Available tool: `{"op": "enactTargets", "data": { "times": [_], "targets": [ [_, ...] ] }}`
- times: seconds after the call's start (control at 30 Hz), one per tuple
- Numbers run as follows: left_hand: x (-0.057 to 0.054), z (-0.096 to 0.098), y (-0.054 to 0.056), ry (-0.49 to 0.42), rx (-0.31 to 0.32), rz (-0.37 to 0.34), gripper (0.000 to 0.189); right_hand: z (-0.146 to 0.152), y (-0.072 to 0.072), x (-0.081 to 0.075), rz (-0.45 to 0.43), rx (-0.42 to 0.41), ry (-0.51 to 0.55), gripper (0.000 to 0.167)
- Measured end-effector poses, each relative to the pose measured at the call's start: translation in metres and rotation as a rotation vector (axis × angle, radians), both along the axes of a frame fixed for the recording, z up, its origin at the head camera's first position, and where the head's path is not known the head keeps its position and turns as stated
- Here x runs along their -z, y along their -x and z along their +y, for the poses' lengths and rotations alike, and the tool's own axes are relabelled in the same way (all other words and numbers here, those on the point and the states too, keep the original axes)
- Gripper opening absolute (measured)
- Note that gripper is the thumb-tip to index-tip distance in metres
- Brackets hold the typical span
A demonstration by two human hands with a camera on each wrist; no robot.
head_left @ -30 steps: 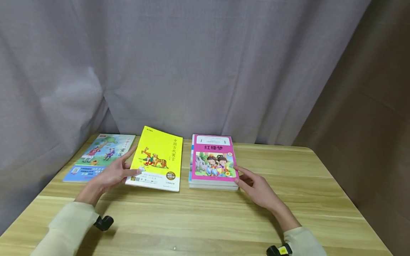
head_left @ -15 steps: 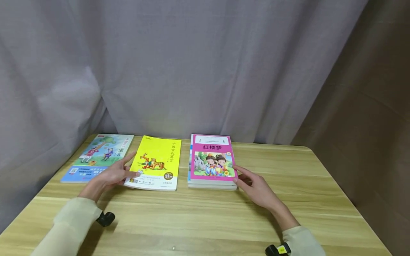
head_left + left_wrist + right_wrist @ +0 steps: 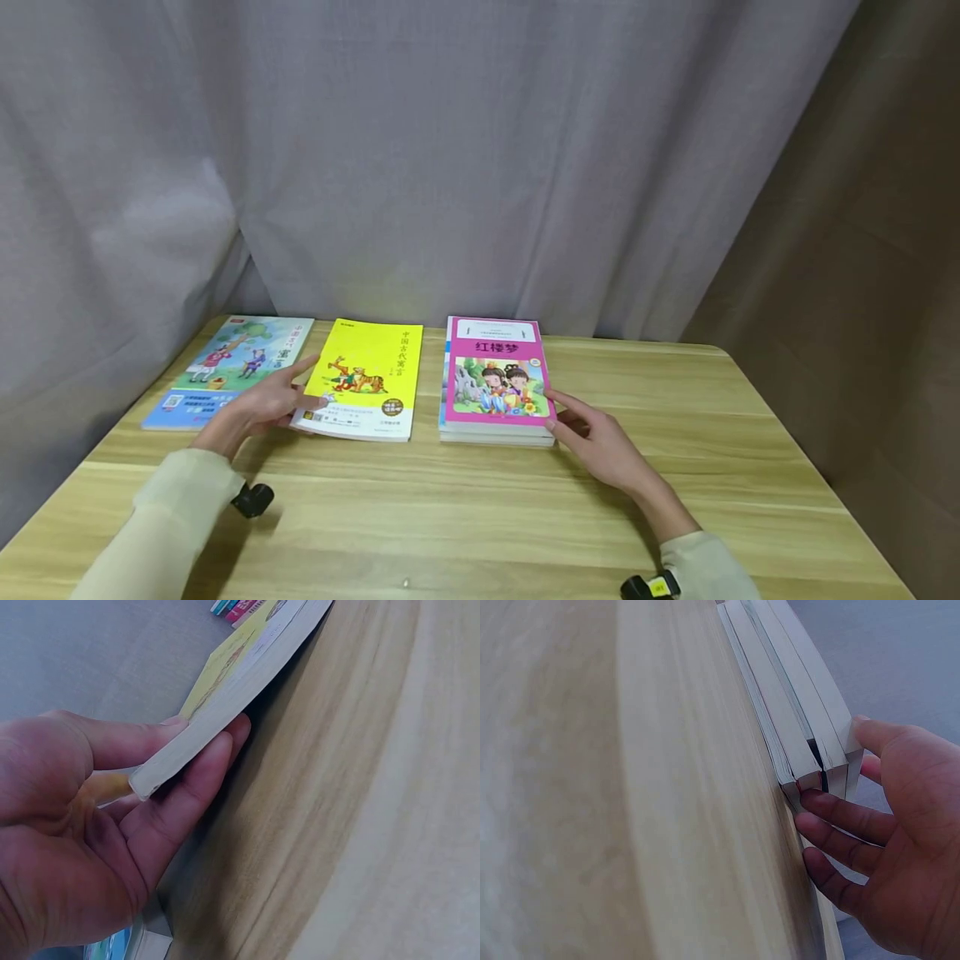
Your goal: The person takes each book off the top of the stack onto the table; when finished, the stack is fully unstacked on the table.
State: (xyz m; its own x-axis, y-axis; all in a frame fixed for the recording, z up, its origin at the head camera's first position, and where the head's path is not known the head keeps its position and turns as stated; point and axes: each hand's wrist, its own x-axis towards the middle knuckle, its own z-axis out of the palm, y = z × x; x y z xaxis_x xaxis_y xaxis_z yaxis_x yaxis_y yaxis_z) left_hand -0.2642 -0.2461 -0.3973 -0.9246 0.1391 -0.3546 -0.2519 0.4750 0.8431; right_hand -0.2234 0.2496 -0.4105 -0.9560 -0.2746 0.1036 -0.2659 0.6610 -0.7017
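Note:
My left hand (image 3: 266,404) pinches the left edge of a yellow children's book (image 3: 367,358). In the left wrist view the thumb (image 3: 135,742) lies on its cover and the other fingers are underneath, the held edge tilted up off the wooden table. My right hand (image 3: 603,446) rests against the right side of a book stack topped by a pink book (image 3: 498,379). The right wrist view shows the thumb (image 3: 877,736) at the top book's corner and loosely bent fingertips along the lower books' page edges (image 3: 780,697).
Left of the yellow book, a blue and green picture book (image 3: 232,367) lies on the wooden table (image 3: 480,517), partly covered by the left hand. A grey curtain (image 3: 420,167) hangs behind the table. A gap of bare wood separates the yellow book from the stack.
The yellow book has come down from a raised, tilted pose to lie nearly level at the table, the left hand still holding it. The right hand and the stack stay put.

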Motion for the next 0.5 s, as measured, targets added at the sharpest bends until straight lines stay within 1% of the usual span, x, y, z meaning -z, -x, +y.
{"op": "enactTargets", "data": {
  "times": [0.1,0.13,0.5],
  "targets": [
    [0.0003,-0.0005,0.0013,-0.008,-0.003,-0.011,0.097,-0.0004,0.0001,0.0004,0.002,0.002,0.002,0.056],
    [0.0002,-0.0005,0.0017,-0.004,-0.008,-0.012,0.097,-0.0004,0.0002,0.0003,0.003,0.001,0.002,0.056],
    [-0.0014,-0.0025,0.0074,0.061,0.012,-0.012,0.095,0.0003,0.0002,0.0000,0.003,-0.006,-0.002,0.055]
  ]
}}
